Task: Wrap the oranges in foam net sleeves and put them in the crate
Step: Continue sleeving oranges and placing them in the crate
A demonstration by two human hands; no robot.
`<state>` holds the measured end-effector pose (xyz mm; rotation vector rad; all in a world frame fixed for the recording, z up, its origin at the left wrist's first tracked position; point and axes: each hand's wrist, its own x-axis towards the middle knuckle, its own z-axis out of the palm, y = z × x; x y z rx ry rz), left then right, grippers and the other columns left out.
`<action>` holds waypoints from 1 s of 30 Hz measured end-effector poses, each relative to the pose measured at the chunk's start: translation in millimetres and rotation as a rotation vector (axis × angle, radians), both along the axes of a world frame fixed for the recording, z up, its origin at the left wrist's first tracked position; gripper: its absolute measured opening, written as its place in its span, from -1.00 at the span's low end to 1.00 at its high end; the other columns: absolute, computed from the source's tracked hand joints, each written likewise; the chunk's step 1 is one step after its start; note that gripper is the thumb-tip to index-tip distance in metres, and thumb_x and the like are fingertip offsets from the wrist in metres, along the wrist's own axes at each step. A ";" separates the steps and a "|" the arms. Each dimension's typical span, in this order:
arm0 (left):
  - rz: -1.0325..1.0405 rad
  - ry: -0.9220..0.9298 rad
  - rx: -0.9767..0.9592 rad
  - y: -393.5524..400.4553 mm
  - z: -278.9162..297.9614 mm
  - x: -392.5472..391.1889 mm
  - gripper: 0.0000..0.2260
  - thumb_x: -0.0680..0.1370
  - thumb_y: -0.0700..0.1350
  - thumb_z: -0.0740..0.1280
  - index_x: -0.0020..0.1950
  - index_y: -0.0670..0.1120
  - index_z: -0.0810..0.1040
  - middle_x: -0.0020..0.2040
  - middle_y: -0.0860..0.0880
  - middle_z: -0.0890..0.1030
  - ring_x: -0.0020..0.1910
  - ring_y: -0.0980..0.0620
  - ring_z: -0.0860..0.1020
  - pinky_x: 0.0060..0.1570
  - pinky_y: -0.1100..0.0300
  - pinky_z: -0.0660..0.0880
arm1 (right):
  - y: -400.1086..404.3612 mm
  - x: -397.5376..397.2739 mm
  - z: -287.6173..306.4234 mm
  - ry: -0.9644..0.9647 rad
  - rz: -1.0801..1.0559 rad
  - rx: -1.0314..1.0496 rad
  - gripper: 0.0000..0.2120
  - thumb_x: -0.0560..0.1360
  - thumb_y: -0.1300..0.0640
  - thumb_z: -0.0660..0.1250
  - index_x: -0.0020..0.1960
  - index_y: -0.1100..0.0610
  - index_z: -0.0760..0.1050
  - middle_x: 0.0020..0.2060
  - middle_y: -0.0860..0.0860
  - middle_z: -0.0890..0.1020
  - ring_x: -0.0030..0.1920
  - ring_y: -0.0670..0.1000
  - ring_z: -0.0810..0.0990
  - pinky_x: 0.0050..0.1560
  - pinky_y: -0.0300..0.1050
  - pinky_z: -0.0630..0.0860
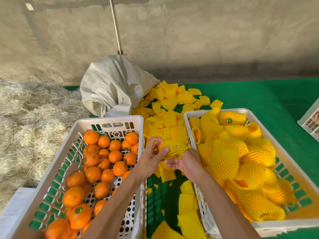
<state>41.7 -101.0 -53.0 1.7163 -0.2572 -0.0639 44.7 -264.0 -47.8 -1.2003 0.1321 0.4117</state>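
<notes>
Two bare arms reach up from the bottom of the head view and meet in the middle, over the gap between two white crates. Left hand (pixel 151 156) has its fingers and thumb curled and pinches one end of a yellow foam net sleeve (pixel 175 149). Right hand (pixel 183 163) is under the sleeve, palm up, and its fingers curl round the other end. A bit of orange shows at the left end of the sleeve, so an orange (pixel 159 147) is partly inside it.

On the left sits the left crate (pixel 110 119), white with holes in its sides. It is full of bare oranges (pixel 96 169), and some have little round stickers.

On the right sits the right crate (pixel 215 112). It holds a big pile of wrapped oranges (pixel 229 154), each one in a yellow net.

Between the crates and behind them, lots of loose sleeves (pixel 172 107) lie on the green table cover (pixel 259 95). They spill from a white sack (pixel 112 88) at the back. A thin pole (pixel 116 26) stands up behind the sack, against a rough grey wall (pixel 207 31). Pale straw (pixel 31 121) is heaped at the far left. Another white crate (pixel 311 121) peeks in at the right edge.
</notes>
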 end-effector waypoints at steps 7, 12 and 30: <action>0.033 0.218 -0.353 12.7 0.7 4.6 -0.91 0.68 -0.16 0.32 0.07 -0.16 0.44 -0.04 -0.11 0.55 0.01 -0.06 0.56 0.16 -0.25 0.60 | 1.8 -1.0 -0.6 -0.003 -0.017 0.011 -0.68 0.72 0.07 0.13 0.39 0.19 0.43 0.01 0.19 0.72 -0.27 0.12 0.71 -0.24 -0.04 0.64; 0.095 0.301 -0.458 13.1 -2.4 7.0 -0.90 0.70 -0.15 0.28 0.07 -0.18 0.46 0.13 -0.29 0.58 0.17 -0.27 0.55 0.24 -0.37 0.54 | 1.5 -1.0 -1.9 -0.022 -0.050 -0.121 -0.73 0.74 0.05 0.05 0.30 0.16 0.41 -0.09 0.20 0.74 -0.26 0.21 0.73 -0.26 -0.02 0.67; 0.233 0.482 -0.745 15.5 -4.2 17.7 -0.68 0.71 -0.11 0.28 0.35 -0.32 0.41 0.38 -0.34 0.52 0.31 -0.30 0.59 0.01 -0.36 0.62 | -3.9 -5.3 -6.0 -0.432 -0.417 -0.256 -0.75 0.56 0.07 0.23 -0.01 0.29 0.42 -0.02 0.06 0.75 -0.31 0.19 0.70 -0.41 -0.10 0.56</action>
